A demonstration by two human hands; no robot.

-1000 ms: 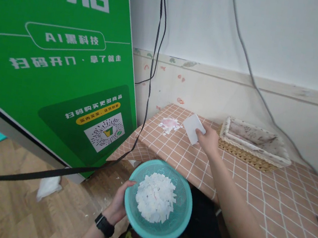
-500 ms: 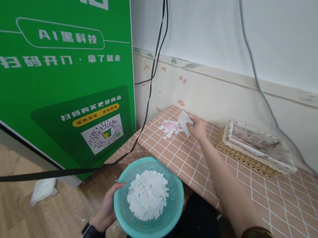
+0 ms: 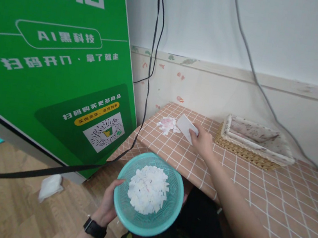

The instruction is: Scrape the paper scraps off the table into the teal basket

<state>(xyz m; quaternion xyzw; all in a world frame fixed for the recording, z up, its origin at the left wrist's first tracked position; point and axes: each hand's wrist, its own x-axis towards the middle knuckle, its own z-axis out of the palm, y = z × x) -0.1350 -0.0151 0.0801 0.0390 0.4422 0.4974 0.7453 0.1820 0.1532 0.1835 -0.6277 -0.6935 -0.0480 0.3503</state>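
Note:
My left hand (image 3: 110, 200) grips the rim of a turquoise plastic colander (image 3: 174, 212) above my lap, thumb over the edge and fingers hidden beneath. Torn white paper scraps (image 3: 148, 190) are heaped inside it. Over the checked tabletop, my right hand (image 3: 203, 140) pinches a flat white card (image 3: 186, 127), tilted, its lower edge near the cloth. Just left of the card lies a small pile of white and pinkish paper scraps (image 3: 167, 125) on the table. Whether the card touches the pile's edge is hard to tell.
A lined wicker basket (image 3: 248, 156) stands at the table's back against the wall. To the left rises a green printed cabinet (image 3: 47, 91). A black strap (image 3: 81, 169) crosses between it and the table. A white plastic bag (image 3: 50, 187) lies on the floor.
My right hand and the card have shifted right and slightly toward me, away from the scrap pile. The colander stays in my left hand, and the camera view has moved a little.

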